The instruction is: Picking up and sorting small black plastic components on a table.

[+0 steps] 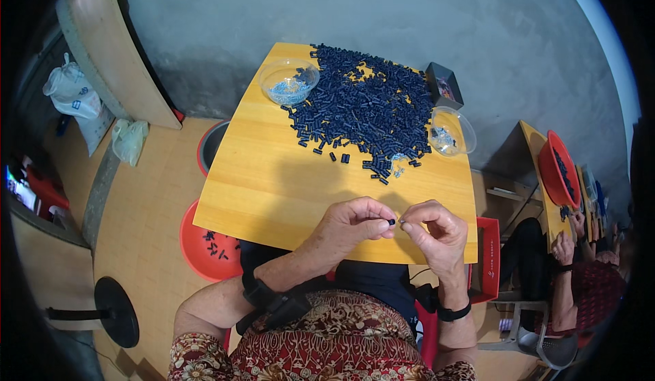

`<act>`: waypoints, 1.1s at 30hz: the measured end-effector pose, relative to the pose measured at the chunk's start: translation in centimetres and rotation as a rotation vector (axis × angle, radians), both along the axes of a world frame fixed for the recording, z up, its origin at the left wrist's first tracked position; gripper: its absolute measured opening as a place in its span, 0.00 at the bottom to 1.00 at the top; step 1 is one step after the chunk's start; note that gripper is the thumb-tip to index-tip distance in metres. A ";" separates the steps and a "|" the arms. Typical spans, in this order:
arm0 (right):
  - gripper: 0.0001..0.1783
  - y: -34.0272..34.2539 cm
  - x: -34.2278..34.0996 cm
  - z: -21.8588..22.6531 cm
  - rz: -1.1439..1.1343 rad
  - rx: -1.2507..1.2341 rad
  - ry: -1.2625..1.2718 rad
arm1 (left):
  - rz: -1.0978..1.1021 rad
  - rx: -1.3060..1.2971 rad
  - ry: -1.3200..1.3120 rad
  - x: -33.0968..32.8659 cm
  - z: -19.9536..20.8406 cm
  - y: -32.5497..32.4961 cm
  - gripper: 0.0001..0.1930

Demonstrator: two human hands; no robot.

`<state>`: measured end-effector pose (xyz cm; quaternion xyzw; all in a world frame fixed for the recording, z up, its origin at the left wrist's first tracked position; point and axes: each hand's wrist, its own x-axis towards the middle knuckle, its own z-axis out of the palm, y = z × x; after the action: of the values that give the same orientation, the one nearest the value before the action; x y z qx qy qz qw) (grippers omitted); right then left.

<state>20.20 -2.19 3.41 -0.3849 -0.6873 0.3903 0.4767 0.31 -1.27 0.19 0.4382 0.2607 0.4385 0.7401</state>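
just fingertips [383,221] – small dark piece [391,222]

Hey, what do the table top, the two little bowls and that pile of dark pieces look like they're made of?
The table top looks like pale varnished wood or a wood-look laminate: yellow with faint grain lines and a soft sheen. The two bowls seem to be clear thin plastic, since you can see their contents through the walls. The dark pieces look like matt navy moulded plastic, small, uniform tubes; I can't be sure.
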 end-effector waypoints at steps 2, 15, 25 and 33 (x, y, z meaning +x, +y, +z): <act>0.06 -0.2 -0.2 0.0 -0.012 -0.006 -0.006 | -0.002 0.024 0.029 0.0 0.0 0.1 0.09; 0.05 -0.4 -0.9 0.5 -0.061 0.120 -0.212 | 0.002 -0.014 0.068 0.0 -0.2 0.1 0.09; 0.05 -0.8 -1.9 0.1 -0.183 0.091 -0.208 | -0.013 -0.154 0.035 0.2 -0.7 0.1 0.09; 0.04 -0.7 -2.2 0.0 -0.176 0.128 -0.268 | -0.008 -0.273 -0.019 0.4 -1.3 0.1 0.09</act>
<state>17.97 -2.89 3.39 -0.4611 -0.7318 0.2477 0.4365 0.68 -1.20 -1.12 0.3302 0.3091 0.4001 0.7971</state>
